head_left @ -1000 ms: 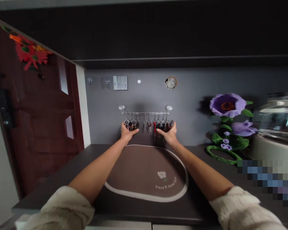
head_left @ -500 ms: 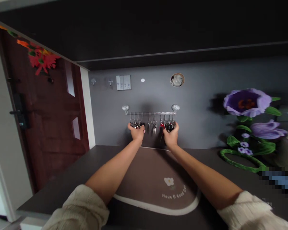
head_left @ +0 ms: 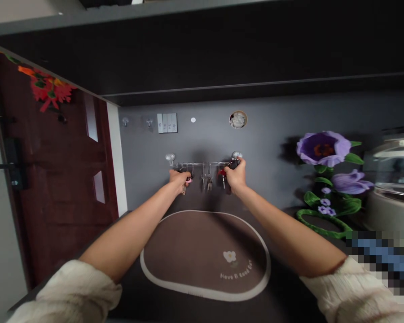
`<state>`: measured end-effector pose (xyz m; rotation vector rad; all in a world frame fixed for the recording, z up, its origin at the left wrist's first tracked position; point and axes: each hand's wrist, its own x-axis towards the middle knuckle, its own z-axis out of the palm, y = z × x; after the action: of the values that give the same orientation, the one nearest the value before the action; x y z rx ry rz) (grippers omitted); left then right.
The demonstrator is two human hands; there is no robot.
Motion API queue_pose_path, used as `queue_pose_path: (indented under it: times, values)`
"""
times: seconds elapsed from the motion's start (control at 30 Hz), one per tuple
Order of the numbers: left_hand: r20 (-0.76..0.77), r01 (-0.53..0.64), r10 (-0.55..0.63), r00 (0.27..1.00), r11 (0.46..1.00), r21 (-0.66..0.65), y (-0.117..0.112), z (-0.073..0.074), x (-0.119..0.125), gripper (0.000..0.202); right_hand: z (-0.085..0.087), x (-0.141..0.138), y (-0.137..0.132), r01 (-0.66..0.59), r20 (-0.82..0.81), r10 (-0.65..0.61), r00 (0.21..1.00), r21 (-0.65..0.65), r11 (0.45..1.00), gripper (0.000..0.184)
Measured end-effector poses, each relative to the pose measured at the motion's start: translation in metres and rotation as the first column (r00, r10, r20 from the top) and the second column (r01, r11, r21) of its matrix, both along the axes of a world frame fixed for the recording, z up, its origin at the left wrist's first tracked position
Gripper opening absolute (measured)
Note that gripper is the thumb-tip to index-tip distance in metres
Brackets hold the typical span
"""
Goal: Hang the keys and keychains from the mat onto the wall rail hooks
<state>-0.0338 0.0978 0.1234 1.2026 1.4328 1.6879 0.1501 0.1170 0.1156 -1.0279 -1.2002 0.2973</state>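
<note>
A clear-and-silver hook rail (head_left: 202, 164) is fixed to the grey back wall by two round suction cups. My left hand (head_left: 177, 178) is closed around a bunch of keys (head_left: 184, 190) at the rail's left end; a pink bit shows by the fingertips. At the right end my right hand (head_left: 237, 177) grips dark keys (head_left: 234, 164), with the thumb and fingers curled round them. A key with a red head (head_left: 222, 176) hangs beside my right thumb. Between my hands, several silver keys (head_left: 209, 181) hang from hooks. My fingers partly hide both held bunches.
Below the rail lies a brown oval mat (head_left: 188, 251) with a white rim. Purple fabric flowers (head_left: 323, 150) and a lidded appliance (head_left: 393, 188) stand at the right. A dark shelf (head_left: 202, 58) overhangs the counter. A dark red door (head_left: 63, 193) is at the left.
My right hand has risen with the dark keys towards the right suction cup. My left hand has turned and now covers more of its keys. The whole view has shifted slightly.
</note>
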Motion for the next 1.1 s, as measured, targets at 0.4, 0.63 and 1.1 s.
queue_pose_path:
  times: [0.4,0.63,1.1]
  values:
    - [-0.014,0.214,-0.214,0.977,0.975,0.058,-0.034,0.027,-0.009,0.064,0.018,0.007,-0.042,-0.281,-0.146,0.277,0.950,-0.011,0.960,0.056]
    - [-0.078,0.307,-0.334,0.939,0.919,-0.246,-0.078,-0.062,-0.018,0.060,-0.041,0.013,-0.088,-0.463,-0.219,0.408,0.886,-0.424,0.778,0.043]
    - [-0.825,0.193,-0.194,0.531,0.976,-0.105,-0.105,-0.102,-0.040,0.039,-0.055,0.024,-0.096,-0.012,0.521,0.447,0.727,-0.642,0.767,0.051]
